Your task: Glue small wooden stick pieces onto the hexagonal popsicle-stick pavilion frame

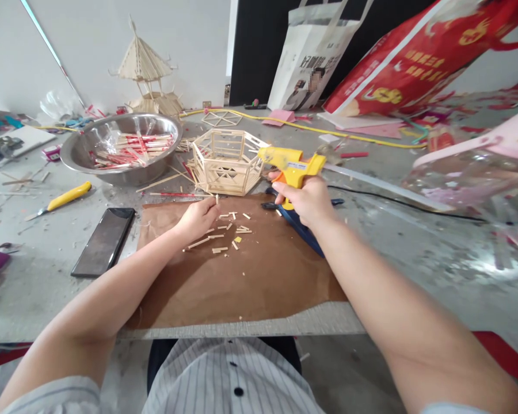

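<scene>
My right hand (308,198) is wrapped round the handle of a yellow hot glue gun (291,161), whose nozzle points left at the rim of a wooden stick frame (227,164). This open, many-sided frame stands at the back edge of a brown sheet (250,287). Between finger and thumb, my left hand (198,218) pinches a short wooden stick (217,199), held upright just in front of the frame. Several cut stick pieces (216,236) lie scattered on the sheet beside that hand. Under my right wrist rests a dark blue tool (300,230), partly hidden.
Left of the sheet are a black phone (103,241), a yellow utility knife (69,196) and a steel bowl (121,172) of wrapped sticks. A stick pagoda (144,63) stands behind. Bags (308,57), a yellow cord (328,133) and a clear plastic container (470,178) occupy the back and right.
</scene>
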`<state>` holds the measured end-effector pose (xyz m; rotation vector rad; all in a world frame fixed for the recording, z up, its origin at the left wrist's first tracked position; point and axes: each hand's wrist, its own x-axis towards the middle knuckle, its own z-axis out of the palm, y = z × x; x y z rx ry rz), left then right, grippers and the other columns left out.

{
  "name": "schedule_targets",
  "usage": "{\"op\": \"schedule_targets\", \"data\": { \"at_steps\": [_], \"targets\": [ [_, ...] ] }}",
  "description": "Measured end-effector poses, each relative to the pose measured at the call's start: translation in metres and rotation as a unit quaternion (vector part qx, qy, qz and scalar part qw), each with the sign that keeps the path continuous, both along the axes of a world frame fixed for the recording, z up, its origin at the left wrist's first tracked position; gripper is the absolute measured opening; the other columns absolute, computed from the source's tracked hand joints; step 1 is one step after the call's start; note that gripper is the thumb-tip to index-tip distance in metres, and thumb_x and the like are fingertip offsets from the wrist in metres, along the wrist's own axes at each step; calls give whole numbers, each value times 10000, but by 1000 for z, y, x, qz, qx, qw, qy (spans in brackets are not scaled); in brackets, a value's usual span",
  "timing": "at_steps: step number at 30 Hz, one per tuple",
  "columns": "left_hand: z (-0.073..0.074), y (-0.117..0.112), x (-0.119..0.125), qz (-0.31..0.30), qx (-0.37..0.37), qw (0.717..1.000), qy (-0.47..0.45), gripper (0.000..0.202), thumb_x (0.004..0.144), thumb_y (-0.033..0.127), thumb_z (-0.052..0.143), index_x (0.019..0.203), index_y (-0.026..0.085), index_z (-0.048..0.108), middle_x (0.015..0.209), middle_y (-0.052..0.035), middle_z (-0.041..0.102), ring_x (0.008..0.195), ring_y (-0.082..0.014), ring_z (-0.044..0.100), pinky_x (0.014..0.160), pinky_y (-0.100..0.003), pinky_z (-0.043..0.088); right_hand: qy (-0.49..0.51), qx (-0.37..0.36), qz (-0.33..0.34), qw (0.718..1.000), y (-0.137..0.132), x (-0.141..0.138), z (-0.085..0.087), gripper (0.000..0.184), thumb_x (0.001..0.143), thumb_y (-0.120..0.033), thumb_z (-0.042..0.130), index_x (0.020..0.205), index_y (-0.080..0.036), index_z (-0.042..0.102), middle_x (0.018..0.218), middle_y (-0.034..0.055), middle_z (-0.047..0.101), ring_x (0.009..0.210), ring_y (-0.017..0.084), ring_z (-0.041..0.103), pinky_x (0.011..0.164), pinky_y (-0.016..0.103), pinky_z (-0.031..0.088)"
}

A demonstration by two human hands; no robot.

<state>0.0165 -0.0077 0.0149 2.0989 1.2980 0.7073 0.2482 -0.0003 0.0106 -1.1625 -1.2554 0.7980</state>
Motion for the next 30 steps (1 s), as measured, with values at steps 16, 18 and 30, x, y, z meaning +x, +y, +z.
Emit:
{"op": "schedule_targets", "data": {
  "at_steps": [16,18,30],
  "targets": [
    [2,0,-5,-23,-9,1000,6,360,824,372,383,573,149,514,486,28,524,455,-67,424,488,-197,315,-155,-34,177,971,-21,13,16,285,656,-450,680,707,-182,596,606,-6,591,391,73,450,392,234,378],
    [2,0,-4,-24,-5,1000,3,352,818,361,385,550,155,484,472,36,503,451,-64,406,488,-195,312,-181,-29,174,968,-20,11,12,304,665,-495,657,682,-200,585,509,-23,540,381,84,442,393,237,380],
    [5,-2,-3,-36,-33,998,-26,275,778,275,388,546,156,475,451,54,467,423,-51,373,469,-188,300,-224,-41,153,962,-22,7,6,379,647,-597,610,753,-233,631,465,-30,527,355,108,446,390,256,384]
  ]
}}
